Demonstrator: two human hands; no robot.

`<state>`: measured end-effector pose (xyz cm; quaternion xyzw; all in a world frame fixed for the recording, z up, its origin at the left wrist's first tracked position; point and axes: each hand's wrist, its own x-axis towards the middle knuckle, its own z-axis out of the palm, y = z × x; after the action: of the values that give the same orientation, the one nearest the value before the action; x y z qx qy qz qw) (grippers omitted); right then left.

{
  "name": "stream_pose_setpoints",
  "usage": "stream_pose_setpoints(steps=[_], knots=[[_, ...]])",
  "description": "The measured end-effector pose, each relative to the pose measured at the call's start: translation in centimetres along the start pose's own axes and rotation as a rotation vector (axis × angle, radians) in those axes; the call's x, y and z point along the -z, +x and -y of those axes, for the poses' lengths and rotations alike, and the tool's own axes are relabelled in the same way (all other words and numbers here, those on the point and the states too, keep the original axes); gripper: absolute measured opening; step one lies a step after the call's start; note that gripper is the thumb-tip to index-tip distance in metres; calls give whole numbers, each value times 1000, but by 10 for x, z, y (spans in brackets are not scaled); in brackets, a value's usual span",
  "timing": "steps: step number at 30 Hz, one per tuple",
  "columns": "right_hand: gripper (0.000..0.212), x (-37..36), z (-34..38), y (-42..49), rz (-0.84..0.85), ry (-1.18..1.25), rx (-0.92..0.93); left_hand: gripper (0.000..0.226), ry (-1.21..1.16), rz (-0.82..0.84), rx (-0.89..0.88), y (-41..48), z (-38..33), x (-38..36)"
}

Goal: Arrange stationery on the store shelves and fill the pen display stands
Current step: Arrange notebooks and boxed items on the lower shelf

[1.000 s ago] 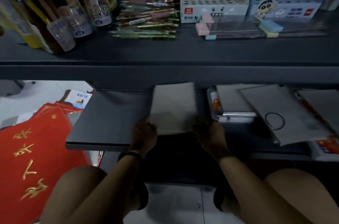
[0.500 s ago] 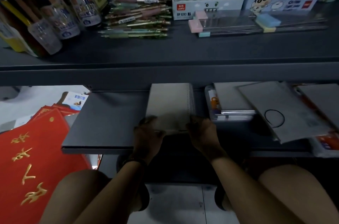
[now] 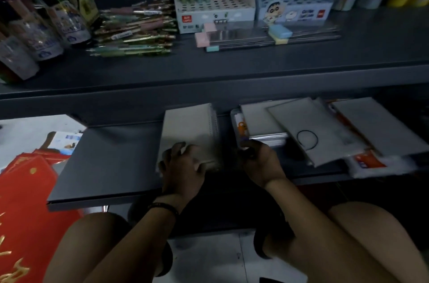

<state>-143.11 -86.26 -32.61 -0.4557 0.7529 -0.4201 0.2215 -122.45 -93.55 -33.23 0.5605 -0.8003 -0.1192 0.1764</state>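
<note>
A stack of pale spiral notebooks lies on the lower shelf, its binding on the right. My left hand grips its near left corner, fingers curled over the top cover. My right hand is off that stack, at the near left corner of the neighbouring pile of notebooks; its fingers are curled but dark and blurred. On the upper shelf lie loose pens beside two pen display stands, one white and one blue.
Slanted grey folders and a packet overhang the lower shelf's right end. Clear tubes of pens lean at the upper left. Flat boxes with pastel erasers lie before the stands. Red paper with gold characters lies on the floor, left.
My right hand let go of the spiral notebooks and moved right to the neighbouring pile. My left hand slid further onto the stack's near corner. The view shifted slightly.
</note>
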Motion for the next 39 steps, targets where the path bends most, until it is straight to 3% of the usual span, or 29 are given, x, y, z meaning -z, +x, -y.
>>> stream_pose_setpoints(steps=[3,7,10,17,20,26,31,35,39], knots=[[27,43,-24,-8,-112,168,-149,31,-125,18,-125,0,-35,-3],[22,124,-49,-22,-132,223,-243,18,-486,216,-219,-5,-98,-18],[6,170,-70,-30,-160,226,-341,14,-681,386,-113,-12,-152,-39],[32,206,-123,-47,-376,603,-498,24,-984,660,263,-18,-248,-81],[42,210,-130,-44,-402,700,-519,14,-1058,676,418,-13,-271,-95],[45,212,-127,-42,-386,770,-540,17,-1134,646,532,-8,-291,-113],[41,209,-127,-39,-409,871,-581,12,-1235,615,558,-2,-293,-112],[51,207,-128,-37,-447,839,-584,8,-1308,601,534,-2,-278,-106],[50,204,-123,-31,-507,893,-556,35,-1370,626,530,-3,-259,-96]])
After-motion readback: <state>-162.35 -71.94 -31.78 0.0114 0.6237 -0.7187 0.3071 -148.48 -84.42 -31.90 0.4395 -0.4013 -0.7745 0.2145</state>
